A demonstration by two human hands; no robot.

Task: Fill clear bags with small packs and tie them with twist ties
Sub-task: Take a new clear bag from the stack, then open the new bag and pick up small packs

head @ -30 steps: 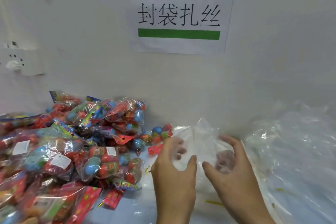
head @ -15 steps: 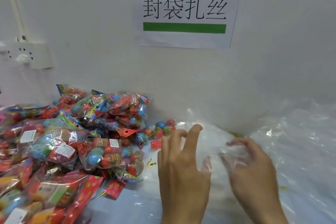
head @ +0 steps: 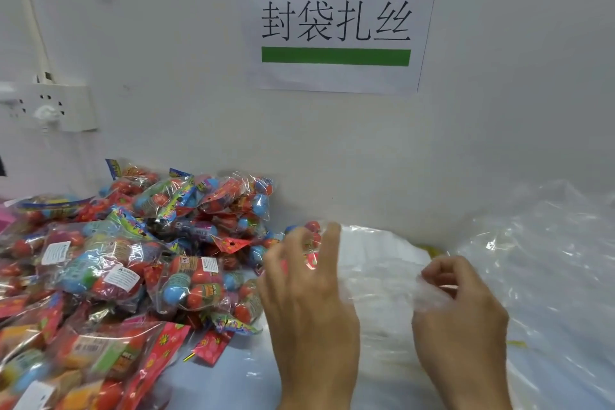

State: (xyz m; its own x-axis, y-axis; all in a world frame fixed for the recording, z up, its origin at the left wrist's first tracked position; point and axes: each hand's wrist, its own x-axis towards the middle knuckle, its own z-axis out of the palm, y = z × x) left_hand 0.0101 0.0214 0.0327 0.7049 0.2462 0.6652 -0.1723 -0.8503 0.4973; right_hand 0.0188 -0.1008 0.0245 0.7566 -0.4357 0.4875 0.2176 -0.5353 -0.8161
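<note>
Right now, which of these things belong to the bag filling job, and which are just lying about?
Part of the job:
clear bag, pinched by the right hand
left hand, fingers spread
pile of small packs
heap of clear bags
yellow twist tie

Just there:
wall sign
wall socket

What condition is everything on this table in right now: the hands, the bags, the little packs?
Left hand: open, fingers spread, holding nothing.
Right hand: fingers curled, pinching thin clear plastic bag.
Thin clear plastic bag: crumpled, empty, untied.
Pile of colourful small packs: sealed, heaped loosely.
Stack of flat clear bags: lying flat, unfilled.
</note>
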